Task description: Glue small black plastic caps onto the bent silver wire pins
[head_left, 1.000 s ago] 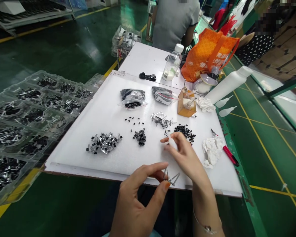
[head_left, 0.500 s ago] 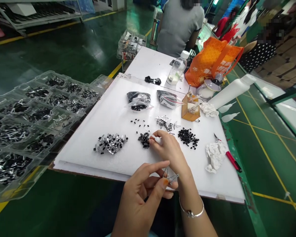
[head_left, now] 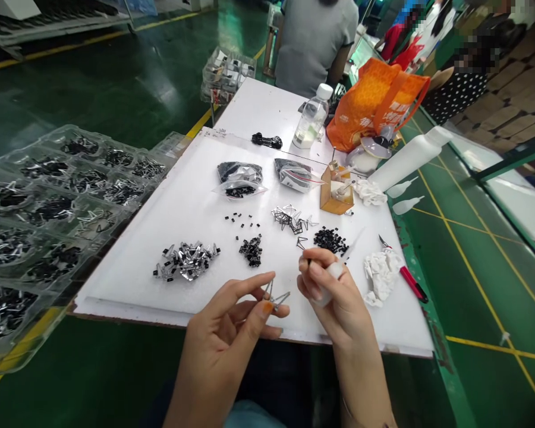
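Observation:
My left hand (head_left: 223,327) pinches a small bent metal wire part (head_left: 271,295) between thumb and forefinger. My right hand (head_left: 334,291) is shut around a white dropper bottle (head_left: 330,284), whose thin clear nozzle points up and away. Both hands hover over the front of a white foam board (head_left: 196,297). Nearest my right hand lies a pile of small black parts (head_left: 330,241). Farther left are a heap of black-and-silver parts (head_left: 186,260), a smaller black pile (head_left: 251,251), and a tangle of metal wire parts (head_left: 289,219). Two plastic bags (head_left: 239,173) of parts lie behind them.
Clear plastic trays (head_left: 49,202) full of parts sit left of the board. To the right lie a white cloth (head_left: 381,276) and red-handled cutters (head_left: 412,283). Behind are a cardboard holder (head_left: 336,190), a water bottle (head_left: 311,116), an orange bag (head_left: 377,101), and a seated person (head_left: 314,47).
My right hand has moved right and toward me, away from the black pile, with the dropper still in it. My left hand has shifted slightly left, still pinching the wire part.

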Available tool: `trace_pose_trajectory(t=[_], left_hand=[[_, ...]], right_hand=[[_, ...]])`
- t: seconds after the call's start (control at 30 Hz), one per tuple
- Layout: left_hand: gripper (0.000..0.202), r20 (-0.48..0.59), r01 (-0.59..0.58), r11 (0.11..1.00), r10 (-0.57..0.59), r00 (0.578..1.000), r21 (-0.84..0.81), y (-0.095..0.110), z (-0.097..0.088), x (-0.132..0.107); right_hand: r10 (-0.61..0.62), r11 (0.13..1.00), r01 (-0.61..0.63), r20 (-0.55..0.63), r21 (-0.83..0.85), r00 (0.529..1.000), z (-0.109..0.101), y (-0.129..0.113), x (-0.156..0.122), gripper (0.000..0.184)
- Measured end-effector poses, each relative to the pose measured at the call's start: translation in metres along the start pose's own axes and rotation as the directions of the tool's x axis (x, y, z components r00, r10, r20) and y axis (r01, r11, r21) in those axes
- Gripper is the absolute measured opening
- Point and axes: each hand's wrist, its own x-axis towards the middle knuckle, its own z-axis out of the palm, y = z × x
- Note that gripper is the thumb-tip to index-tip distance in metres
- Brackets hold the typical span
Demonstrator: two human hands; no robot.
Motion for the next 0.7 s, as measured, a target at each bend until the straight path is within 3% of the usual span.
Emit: trace_pose_trajectory(t=[0.17,0.33,0.7], left_hand=[[0.022,0.015,-0.035,0.997,0.034,0.999,0.072,-0.005,-0.005,0.010],[0.023,0.024,-0.007,0.994,0.004,1.000,0.108,-0.007,-0.004,0.010],[0.020,0.030,-0.002,0.995,-0.001,1.000,0.102,-0.004,0.004,0.010]], right_hand=[[-0.018,0.954,0.018,-0.005,0.299,1.000,-0.004,-0.012,-0.027,0.010],[0.037,0.939,-0.014,-0.059,0.345,0.998,-0.003,-0.015,-0.037,0.008],[0.038,0.920,-0.017,-0.045,0.391,0.998,0.000,-0.013,-0.041,0.006]])
